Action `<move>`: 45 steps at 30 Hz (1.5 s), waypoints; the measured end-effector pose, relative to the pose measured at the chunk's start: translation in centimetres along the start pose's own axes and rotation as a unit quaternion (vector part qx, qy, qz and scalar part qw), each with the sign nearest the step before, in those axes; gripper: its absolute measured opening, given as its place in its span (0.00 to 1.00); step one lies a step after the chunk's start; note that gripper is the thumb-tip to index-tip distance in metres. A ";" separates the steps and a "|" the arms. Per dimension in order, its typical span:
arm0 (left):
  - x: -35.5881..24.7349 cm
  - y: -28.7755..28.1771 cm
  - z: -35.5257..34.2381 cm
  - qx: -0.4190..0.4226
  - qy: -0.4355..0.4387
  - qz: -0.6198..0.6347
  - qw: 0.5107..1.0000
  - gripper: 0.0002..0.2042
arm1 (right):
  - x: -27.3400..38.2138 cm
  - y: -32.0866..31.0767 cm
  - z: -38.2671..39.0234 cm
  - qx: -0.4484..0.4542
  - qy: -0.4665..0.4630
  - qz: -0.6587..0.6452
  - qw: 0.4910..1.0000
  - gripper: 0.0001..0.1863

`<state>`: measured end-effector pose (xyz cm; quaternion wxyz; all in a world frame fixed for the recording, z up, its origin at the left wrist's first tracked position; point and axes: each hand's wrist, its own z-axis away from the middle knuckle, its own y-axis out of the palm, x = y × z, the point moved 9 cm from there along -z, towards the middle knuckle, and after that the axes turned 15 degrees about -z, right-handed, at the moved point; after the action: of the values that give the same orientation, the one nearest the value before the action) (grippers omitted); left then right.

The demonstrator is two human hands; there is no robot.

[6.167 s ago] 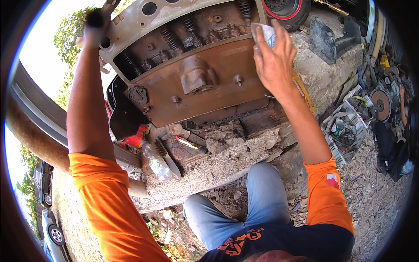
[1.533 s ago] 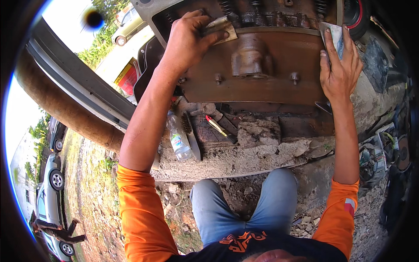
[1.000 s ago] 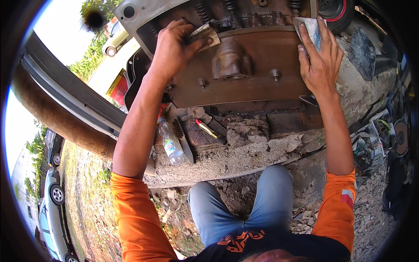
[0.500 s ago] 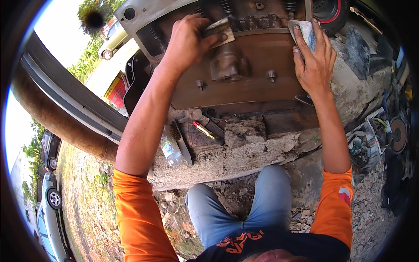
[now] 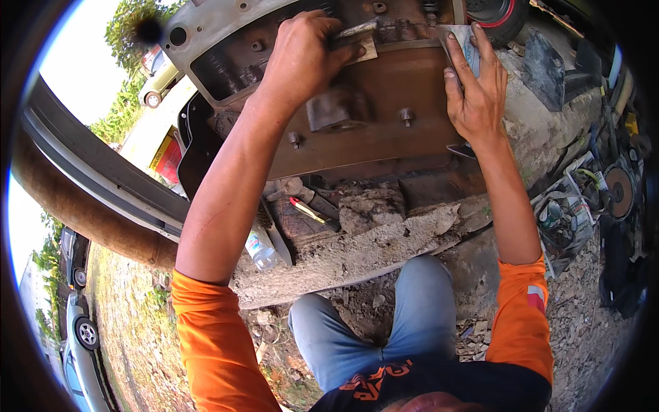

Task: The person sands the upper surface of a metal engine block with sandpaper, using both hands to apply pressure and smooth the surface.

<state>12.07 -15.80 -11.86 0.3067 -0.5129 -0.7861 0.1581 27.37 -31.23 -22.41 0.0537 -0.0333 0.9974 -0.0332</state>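
A rusty brown engine casting (image 5: 364, 147) with a pale metal rim, coil springs and a central boss stands before me. My left hand (image 5: 302, 58) is closed on a folded, dirty tan sheet (image 5: 364, 48) over the upper middle of the rim and inner recess. My right hand (image 5: 477, 96) holds a whitish-blue folded sheet (image 5: 460, 44) against the right end of the rim, fingers laid over it. Below the casting lie a paintbrush (image 5: 309, 211) with red and yellow handle, a clear plastic bottle (image 5: 261, 250), a flat blade (image 5: 280, 244) and a dark, grimy block (image 5: 371, 206).
A concrete ledge (image 5: 329, 261) runs above my knees. A metal beam (image 5: 110, 182) and brown pole (image 5: 93, 226) are at left, with parked cars (image 5: 84, 336) beyond. A wheel (image 5: 504, 24), dark panels (image 5: 542, 75) and piled scrap (image 5: 570, 220) are at right.
Over the last second my left hand has moved right along the casting with its tan sheet. My right hand stays at the right end, and the whole view has shifted slightly.
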 end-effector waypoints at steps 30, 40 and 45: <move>-3.1 2.0 -2.5 0.073 -0.011 -0.002 0.997 0.18 | -1.1 -1.4 0.8 -0.068 0.017 -0.030 0.997 0.28; -5.5 3.6 -5.0 0.067 -0.043 0.009 0.997 0.20 | -1.0 -1.1 0.8 -0.090 -0.003 -0.044 0.995 0.29; -2.9 1.7 -2.5 0.053 -0.014 -0.032 0.998 0.19 | -1.4 -1.5 1.1 -0.094 -0.001 -0.046 0.994 0.27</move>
<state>15.74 -17.87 -11.87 0.3277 -0.4680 -0.7968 0.1970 28.95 -32.73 -23.21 0.0499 -0.0842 0.9935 0.0587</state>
